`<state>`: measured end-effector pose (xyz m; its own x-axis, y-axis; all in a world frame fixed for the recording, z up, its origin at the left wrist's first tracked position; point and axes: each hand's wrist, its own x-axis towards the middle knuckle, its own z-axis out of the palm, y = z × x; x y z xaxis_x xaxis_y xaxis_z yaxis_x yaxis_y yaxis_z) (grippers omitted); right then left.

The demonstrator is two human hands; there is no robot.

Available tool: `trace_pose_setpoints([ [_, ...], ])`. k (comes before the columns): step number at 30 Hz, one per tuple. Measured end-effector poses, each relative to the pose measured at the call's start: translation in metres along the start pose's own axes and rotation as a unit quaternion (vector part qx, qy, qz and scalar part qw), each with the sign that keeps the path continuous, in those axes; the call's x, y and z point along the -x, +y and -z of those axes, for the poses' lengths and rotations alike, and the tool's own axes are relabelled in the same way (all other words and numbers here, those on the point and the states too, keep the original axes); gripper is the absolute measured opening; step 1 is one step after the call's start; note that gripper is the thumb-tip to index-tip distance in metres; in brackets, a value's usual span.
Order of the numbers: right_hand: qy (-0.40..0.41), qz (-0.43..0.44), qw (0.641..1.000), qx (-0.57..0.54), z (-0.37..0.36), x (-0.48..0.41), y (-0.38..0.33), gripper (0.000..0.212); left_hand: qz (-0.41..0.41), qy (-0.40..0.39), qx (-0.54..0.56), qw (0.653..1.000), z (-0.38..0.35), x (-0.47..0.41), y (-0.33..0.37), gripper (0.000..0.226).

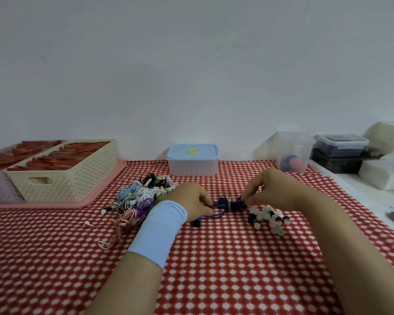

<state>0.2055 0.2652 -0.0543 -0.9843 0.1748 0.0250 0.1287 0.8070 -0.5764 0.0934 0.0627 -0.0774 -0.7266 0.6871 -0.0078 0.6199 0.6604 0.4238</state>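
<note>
A coiled dark blue earphone cord (230,204) lies on the red-and-white patterned tablecloth (214,269), bound at its middle by a small pale tie. My left hand (192,201), with a light blue wristband, pinches the cord's left end. My right hand (271,186) pinches its right end with curled fingers. Loose strands and a dark earbud trail below my left hand. A heap of coloured coiled earphones (143,195) sits left of my left hand. Small ties and clips in black, white and green (270,218) lie just right of the cord.
A cream perforated basket (77,178) with red items stands on a pink tray (96,197) at the back left. A blue-lidded box (192,161) sits at the back centre. Clear and dark containers (293,153) and white bags (384,171) crowd the back right.
</note>
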Motion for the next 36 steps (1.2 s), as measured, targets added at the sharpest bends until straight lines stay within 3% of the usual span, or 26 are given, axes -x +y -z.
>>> trace_pose_setpoints([
  [5,-0.107,-0.016,0.992,0.059,0.001,0.0,0.001,0.021,0.019,0.004,-0.025,0.999,-0.001,0.001,0.002,0.039],
  [8,-0.127,-0.028,0.989,0.076,-0.001,-0.001,0.001,0.018,0.02,0.008,-0.012,1.0,0.001,0.001,0.002,0.032],
  [13,-0.1,-0.017,0.993,0.06,-0.002,0.001,0.003,0.011,0.018,0.04,0.105,0.994,0.004,0.003,-0.002,0.016],
  [16,-0.034,0.008,0.999,0.023,-0.005,-0.001,0.0,0.01,-0.01,0.079,0.169,0.982,0.001,0.002,-0.002,0.004],
  [23,0.045,0.03,0.995,-0.08,-0.02,-0.005,-0.005,0.016,-0.025,0.092,0.279,0.956,-0.012,-0.004,0.001,0.016],
  [28,0.099,0.013,0.984,-0.148,-0.025,-0.008,-0.008,0.009,0.0,0.018,0.427,0.904,-0.017,-0.004,0.0,0.027],
  [36,0.134,0.012,0.935,-0.327,-0.027,-0.007,-0.016,0.011,0.018,0.022,0.565,0.825,-0.019,-0.006,0.003,0.019],
])
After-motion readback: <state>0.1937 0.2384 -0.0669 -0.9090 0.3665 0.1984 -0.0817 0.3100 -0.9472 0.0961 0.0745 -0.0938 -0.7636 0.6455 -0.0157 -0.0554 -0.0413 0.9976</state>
